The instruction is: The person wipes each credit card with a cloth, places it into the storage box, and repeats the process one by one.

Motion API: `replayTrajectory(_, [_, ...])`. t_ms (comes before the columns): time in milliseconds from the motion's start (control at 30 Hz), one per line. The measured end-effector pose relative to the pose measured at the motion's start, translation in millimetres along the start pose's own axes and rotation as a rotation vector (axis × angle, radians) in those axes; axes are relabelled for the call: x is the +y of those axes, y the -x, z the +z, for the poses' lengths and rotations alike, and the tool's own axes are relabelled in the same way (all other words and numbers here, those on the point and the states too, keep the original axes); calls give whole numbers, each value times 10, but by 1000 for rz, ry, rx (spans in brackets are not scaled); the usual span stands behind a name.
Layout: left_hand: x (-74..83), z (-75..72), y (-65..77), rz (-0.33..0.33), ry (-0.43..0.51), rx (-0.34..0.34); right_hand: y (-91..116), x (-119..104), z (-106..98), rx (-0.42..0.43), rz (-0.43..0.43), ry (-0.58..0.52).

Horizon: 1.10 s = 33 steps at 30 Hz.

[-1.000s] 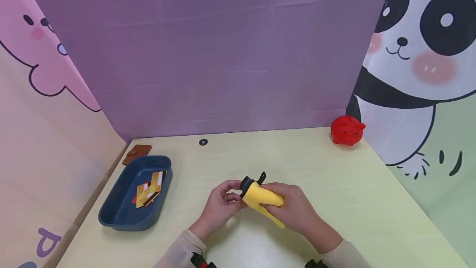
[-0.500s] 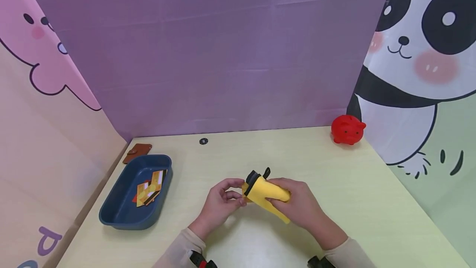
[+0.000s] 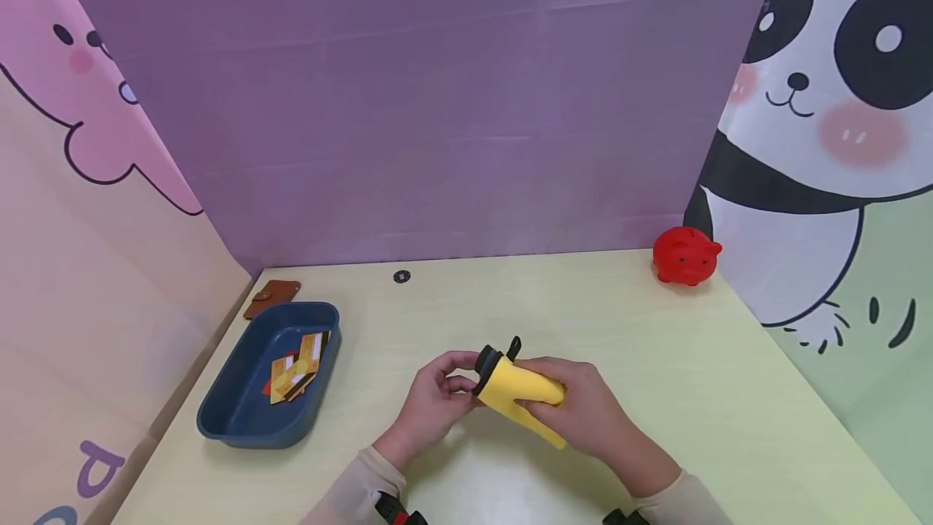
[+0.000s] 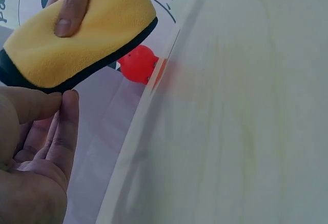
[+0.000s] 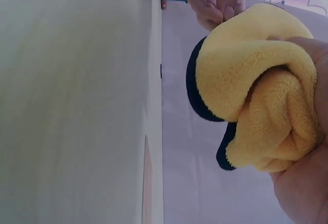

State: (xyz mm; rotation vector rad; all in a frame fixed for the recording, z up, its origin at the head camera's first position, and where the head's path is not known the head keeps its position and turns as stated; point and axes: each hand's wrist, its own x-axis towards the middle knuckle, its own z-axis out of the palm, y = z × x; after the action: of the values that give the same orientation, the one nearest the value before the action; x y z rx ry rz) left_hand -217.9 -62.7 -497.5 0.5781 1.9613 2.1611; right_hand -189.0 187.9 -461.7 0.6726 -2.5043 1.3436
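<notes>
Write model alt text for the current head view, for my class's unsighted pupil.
A right hand grips a yellow cloth; the left hand meets its dark edge. To the left, a blue tray holds cards; a brown wallet, black disc and red piggy bank sit farther back.

Free room between cloth (image 3: 512, 385) and piggy bank (image 3: 685, 256); leftward obstacle, blue bin (image 3: 240, 405).
</notes>
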Motion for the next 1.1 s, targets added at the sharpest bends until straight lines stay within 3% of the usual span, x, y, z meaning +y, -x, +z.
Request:
replayTrajectory(333, [36,-24,4,10,-12,1,-23,31,-141,94,66,115])
replayTrajectory(800, [29,-52,-15,15,-33,7,-32,99,-295,179,78,86])
replayTrajectory(1100, [-8,-70,-33,34,-162,113,-31,96,-345,203,92,101])
